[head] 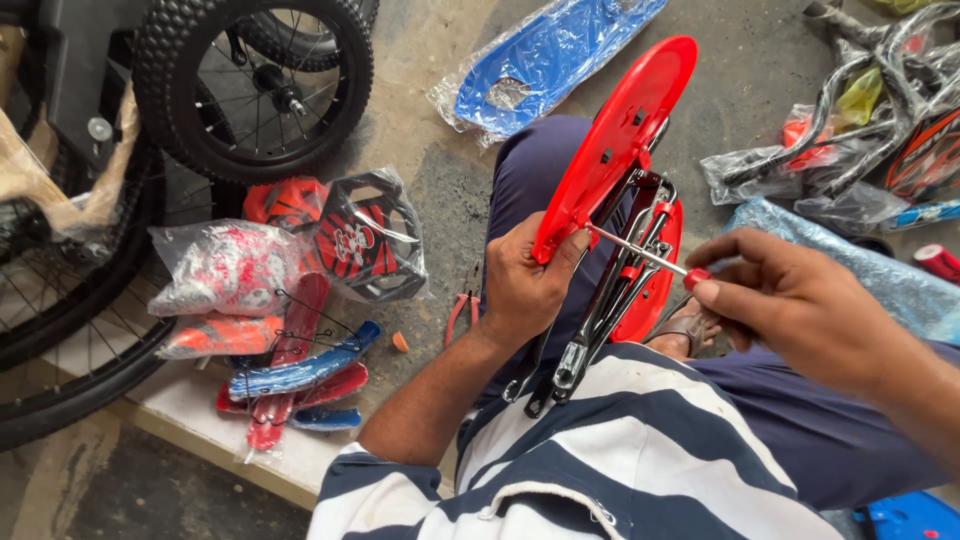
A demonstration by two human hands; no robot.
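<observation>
Left hand (522, 285) at centre, clenched on lower edge of one red plastic guard (615, 140) propped over lap. Right hand (800, 305) at three o'clock, pinching one red-handled screwdriver (645, 255), tip at guard's edge. Likely slip: tip skating off, jabbing left thumb. Farther, at eleven o'clock, one small knobby wheel (255, 85); at twelve, one blue guard (545, 60), bagged.

We cannot see the tip of the thin steel screwdriver (640, 255) behind the red plastic bicycle guard (610, 140), our right hand (800, 305) hides its red handle, and the large spoked wheel (60, 330) runs off the left edge.
</observation>
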